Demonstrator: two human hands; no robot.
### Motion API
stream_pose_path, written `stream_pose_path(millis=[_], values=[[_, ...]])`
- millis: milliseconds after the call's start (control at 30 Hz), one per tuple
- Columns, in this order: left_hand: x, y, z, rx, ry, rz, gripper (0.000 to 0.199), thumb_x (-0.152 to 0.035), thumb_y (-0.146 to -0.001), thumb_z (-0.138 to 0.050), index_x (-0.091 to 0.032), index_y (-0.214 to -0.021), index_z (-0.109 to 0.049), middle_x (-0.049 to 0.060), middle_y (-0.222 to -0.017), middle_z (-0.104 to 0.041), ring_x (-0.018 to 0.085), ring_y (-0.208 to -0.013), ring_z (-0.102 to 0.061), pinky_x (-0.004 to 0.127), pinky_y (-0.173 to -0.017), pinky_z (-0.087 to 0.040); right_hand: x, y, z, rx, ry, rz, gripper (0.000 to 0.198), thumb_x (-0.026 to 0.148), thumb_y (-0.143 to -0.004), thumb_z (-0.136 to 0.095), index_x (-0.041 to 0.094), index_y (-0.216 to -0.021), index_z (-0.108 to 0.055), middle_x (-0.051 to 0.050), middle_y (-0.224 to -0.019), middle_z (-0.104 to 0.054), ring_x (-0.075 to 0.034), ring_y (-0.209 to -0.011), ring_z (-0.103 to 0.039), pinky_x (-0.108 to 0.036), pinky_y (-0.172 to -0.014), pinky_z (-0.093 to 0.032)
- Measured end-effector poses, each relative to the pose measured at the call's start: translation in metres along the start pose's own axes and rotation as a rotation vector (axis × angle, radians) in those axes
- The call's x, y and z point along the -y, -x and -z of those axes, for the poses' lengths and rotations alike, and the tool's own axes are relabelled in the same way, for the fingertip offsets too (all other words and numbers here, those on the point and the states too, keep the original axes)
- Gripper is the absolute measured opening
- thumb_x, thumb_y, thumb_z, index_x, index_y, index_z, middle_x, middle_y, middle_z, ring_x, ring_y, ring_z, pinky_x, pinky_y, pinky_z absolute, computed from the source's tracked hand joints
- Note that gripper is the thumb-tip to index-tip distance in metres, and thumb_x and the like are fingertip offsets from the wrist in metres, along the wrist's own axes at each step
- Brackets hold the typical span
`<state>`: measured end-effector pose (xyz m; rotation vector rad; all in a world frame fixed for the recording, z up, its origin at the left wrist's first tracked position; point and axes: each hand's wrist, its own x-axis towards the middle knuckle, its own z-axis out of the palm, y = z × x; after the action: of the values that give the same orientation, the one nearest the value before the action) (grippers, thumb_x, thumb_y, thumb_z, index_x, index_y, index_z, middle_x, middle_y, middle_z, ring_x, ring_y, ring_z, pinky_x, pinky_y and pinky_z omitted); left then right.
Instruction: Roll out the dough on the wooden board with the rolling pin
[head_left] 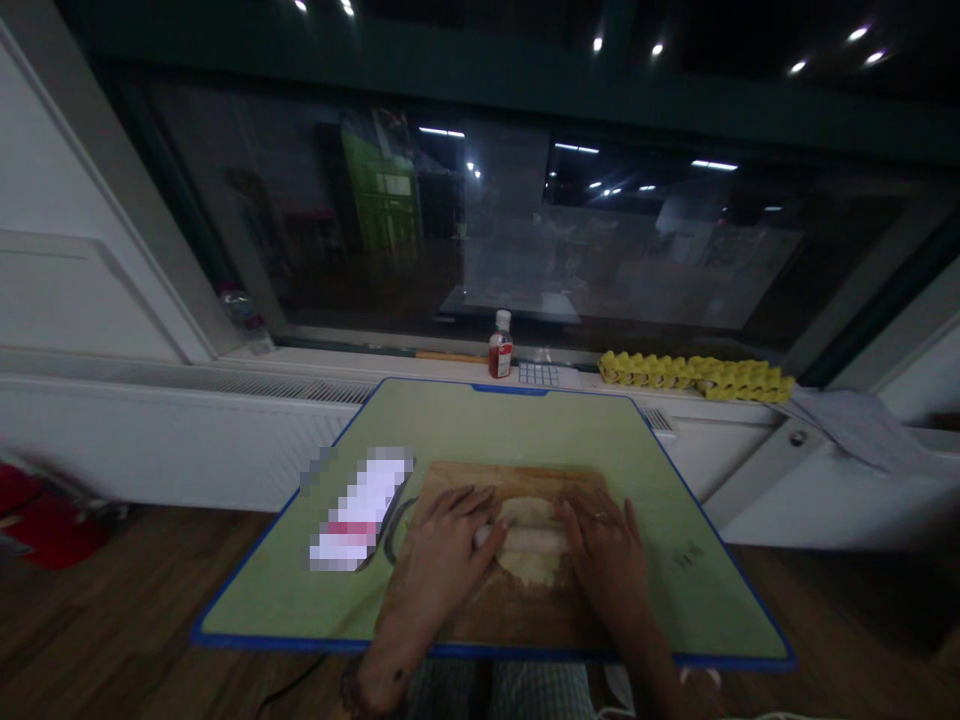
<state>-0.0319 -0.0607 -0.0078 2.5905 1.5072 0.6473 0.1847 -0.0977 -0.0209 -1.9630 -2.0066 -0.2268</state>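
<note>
The dough (531, 545) lies in the middle of the wooden board (517, 600) on the green counter (315, 590). The left hand (450, 545) and right hand (604, 550) press a rolling pin (534, 541) over it, fingers flat and spread. Pushing evenly with both hands looks best.

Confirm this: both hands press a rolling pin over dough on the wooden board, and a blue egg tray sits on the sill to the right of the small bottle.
One detail is off: the egg tray is yellow, not blue, as the head view shows. The rest stands: left hand and right hand press the rolling pin over dough on the wooden board, right of the small bottle.
</note>
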Motion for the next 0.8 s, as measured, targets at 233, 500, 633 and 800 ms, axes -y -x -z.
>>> stream_pose_path(millis=[233,500,633,800], values=[[0.0006,0.0007,0.0013,-0.004,0.059,0.003,0.034,-0.042,-0.097,-0.049,-0.028,-0.117,-0.073,-0.002,-0.129,-0.067,0.025,-0.125,-0.057,0.046,-0.108,-0.042,-0.0007,0.0003,-0.0050,-0.057,-0.057,-0.023,0.033,0.028,-0.102,-0.040,0.025,-0.118,-0.069,-0.007,-0.128,-0.066,-0.025,-0.128,-0.053,-0.057,-0.115,-0.026],[0.0023,0.0026,0.0006,-0.003,0.068,-0.006,0.033,-0.041,-0.097,-0.050,-0.028,-0.118,-0.072,-0.002,-0.128,-0.068,0.025,-0.124,-0.058,0.047,-0.107,-0.044,-0.0015,0.0018,-0.0063,-0.048,-0.081,-0.010,0.033,0.026,-0.101,-0.039,0.023,-0.118,-0.068,-0.006,-0.128,-0.066,-0.025,-0.129,-0.052,-0.055,-0.115,-0.027],[0.0008,0.0043,0.0005,-0.009,0.054,-0.001,0.034,-0.041,-0.096,-0.051,-0.027,-0.119,-0.071,-0.001,-0.128,-0.068,0.026,-0.124,-0.057,0.047,-0.106,-0.045,-0.0002,0.0038,-0.0058,-0.057,-0.068,-0.022,0.036,0.025,-0.101,-0.038,0.024,-0.126,-0.064,-0.005,-0.132,-0.064,-0.025,-0.129,-0.052,-0.053,-0.114,-0.029],[-0.0050,0.0067,0.0023,-0.014,0.022,0.023,0.037,-0.039,-0.095,-0.052,-0.025,-0.125,-0.068,0.000,-0.134,-0.064,0.027,-0.125,-0.056,0.047,-0.107,-0.043,0.0014,0.0045,-0.0038,-0.031,-0.009,-0.019,0.040,0.020,-0.099,-0.038,0.023,-0.134,-0.059,-0.005,-0.139,-0.059,-0.027,-0.133,-0.048,-0.054,-0.113,-0.030]])
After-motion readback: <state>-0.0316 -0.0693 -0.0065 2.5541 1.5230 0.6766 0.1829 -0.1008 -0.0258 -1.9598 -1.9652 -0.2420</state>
